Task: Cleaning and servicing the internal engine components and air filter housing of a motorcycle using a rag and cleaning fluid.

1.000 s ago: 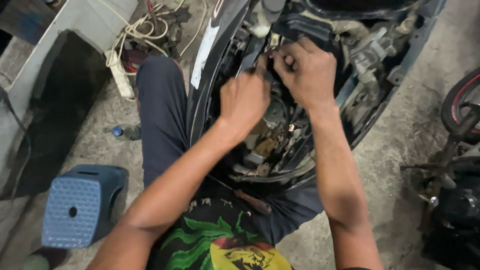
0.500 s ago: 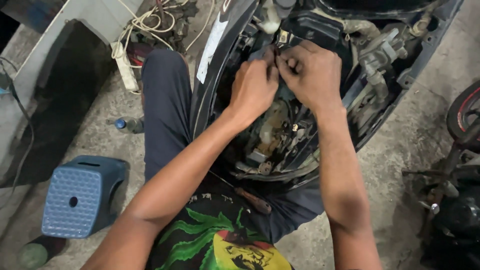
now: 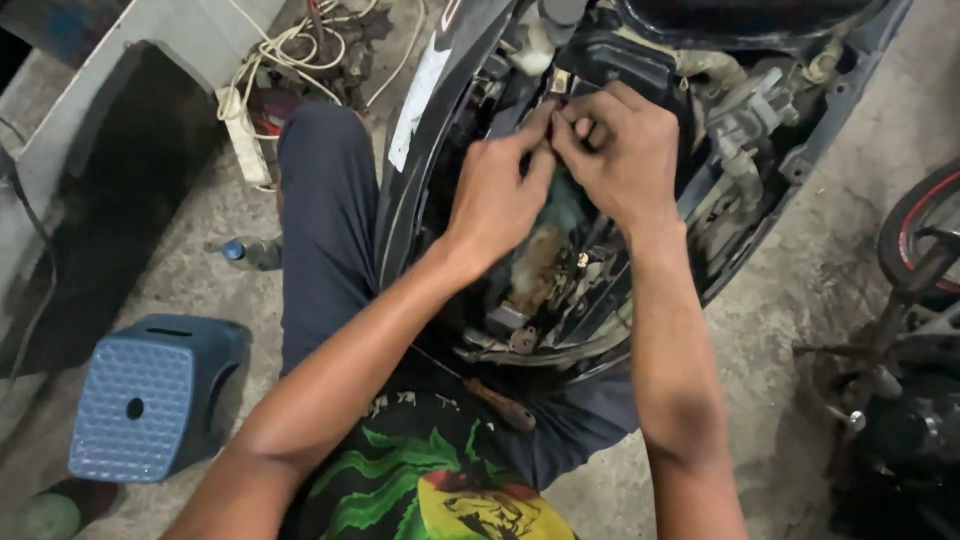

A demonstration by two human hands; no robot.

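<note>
Left hand [image 3: 497, 195]: fingers curled, tips pinched on small part [image 3: 556, 100]. Right hand [image 3: 618, 150]: fingers bent, pinching same part, tips touching left. Part sits high inside open scooter body [image 3: 420, 150]. Screwdriver [image 3: 500, 403] on lap. Blue stool [image 3: 150, 395] well left.

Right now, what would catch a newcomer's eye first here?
The left hand and right hand meet fingertip to fingertip, top centre, inside an opened scooter body full of exposed parts. A blue plastic stool stands lower left on the concrete floor.
</note>
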